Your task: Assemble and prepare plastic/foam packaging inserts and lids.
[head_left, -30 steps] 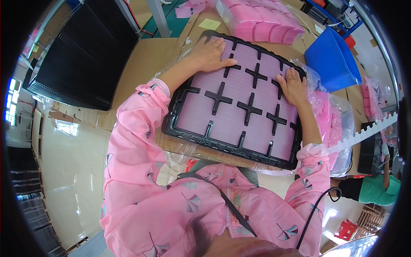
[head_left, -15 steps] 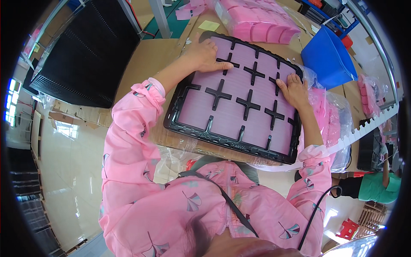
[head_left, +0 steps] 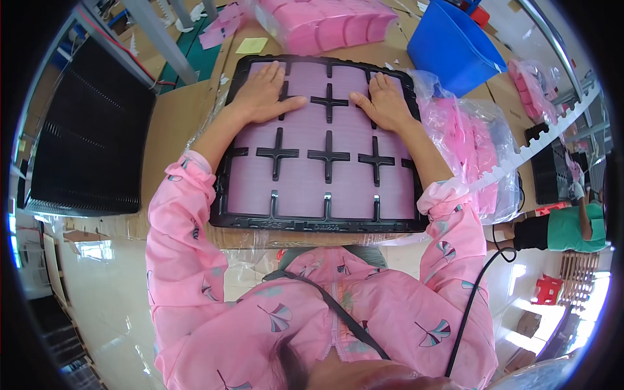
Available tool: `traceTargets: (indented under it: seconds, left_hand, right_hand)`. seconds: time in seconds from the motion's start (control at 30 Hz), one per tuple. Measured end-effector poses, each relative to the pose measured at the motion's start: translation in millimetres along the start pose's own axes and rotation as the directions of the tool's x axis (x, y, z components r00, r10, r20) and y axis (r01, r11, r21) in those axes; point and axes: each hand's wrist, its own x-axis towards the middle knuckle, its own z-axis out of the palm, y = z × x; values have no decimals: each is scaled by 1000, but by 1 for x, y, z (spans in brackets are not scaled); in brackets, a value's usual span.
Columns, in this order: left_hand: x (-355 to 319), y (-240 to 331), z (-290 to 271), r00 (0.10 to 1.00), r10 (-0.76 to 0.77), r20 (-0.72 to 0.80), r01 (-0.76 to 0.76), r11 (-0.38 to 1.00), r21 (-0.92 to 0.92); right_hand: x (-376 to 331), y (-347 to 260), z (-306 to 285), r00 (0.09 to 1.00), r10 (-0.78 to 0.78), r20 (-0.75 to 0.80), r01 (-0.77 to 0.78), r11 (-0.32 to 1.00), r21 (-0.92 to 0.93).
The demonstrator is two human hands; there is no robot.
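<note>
In front of me lies a black plastic tray with a raised rim and cross-shaped dividers. Pale pink foam sheets fill the spaces between the dividers. My left hand rests flat on the far left part of the tray, fingers stretched forward and thumb out to the side. On the far right part lies my right hand, its fingers extended and its thumb apart. Both palms press on the pink sheets and dividers, and neither hand grips anything.
A tall stack of black trays stands at left. Wrapped pink foam pieces lie beyond the tray, near a yellow paper note. To the right are a blue bin and bagged pink foam. A person in green is far right.
The tray has turned from a slant to nearly square with me and sits further left in view. My hands remain on it, and my right hand lies further in from the rim.
</note>
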Motion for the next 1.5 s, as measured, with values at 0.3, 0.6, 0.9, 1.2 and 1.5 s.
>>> traceTargets:
  seconds: [0.3,0.6,0.9,1.2,1.5]
  left_hand:
    - [-9,-14,-5,996,-77,34,73,992,103]
    - [-12,11,-27,971,-176,164,109,930,351]
    - [-2,-6,-14,999,-27,32,30,997,-78]
    - [-48,13,-44,992,-79,99,83,996,-36]
    - [-209,60,-26,971,236,-44,-235,972,25]
  right_hand:
    - [-9,14,-21,980,152,132,-131,979,-153]
    - [-6,3,-38,952,164,260,-88,957,-278]
    - [2,8,-16,996,-13,90,9,999,47]
    - [-42,38,-29,983,-95,157,74,988,139]
    - [-198,-45,-98,954,-281,104,269,957,112]
